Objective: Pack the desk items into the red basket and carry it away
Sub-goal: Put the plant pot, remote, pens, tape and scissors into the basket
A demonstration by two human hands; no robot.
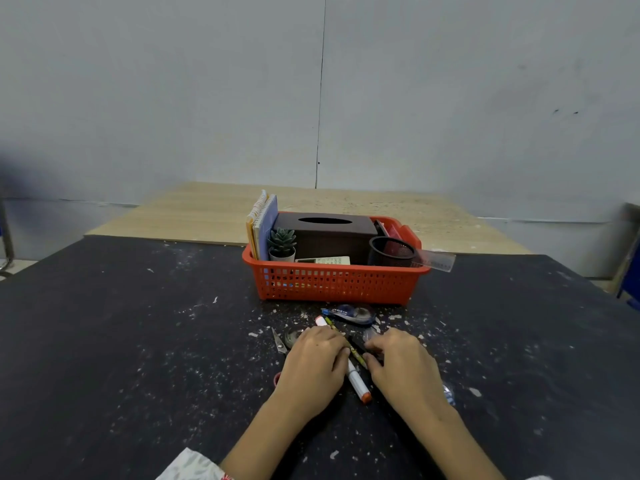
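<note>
The red basket [332, 282] stands on the black table and holds notebooks [264, 225], a small succulent [282, 244], a brown tissue box [325, 233], a black mesh cup [391, 252], a calculator [325, 260] and a clear ruler [438, 260] that sticks out to the right. In front of it lie a correction tape [349, 314], scissors [280, 344], a white marker with an orange end [358, 382] and a green pen [353, 348]. My left hand [311, 368] and my right hand [403, 368] rest palm down on either side of the marker and pen, fingers touching them.
The black table [138, 341] is speckled with white flecks. A light wooden tabletop [207, 213] lies behind it, against a grey wall. A small clear item [448, 393] peeks out beside my right wrist. A blue object [632, 271] stands at the far right edge.
</note>
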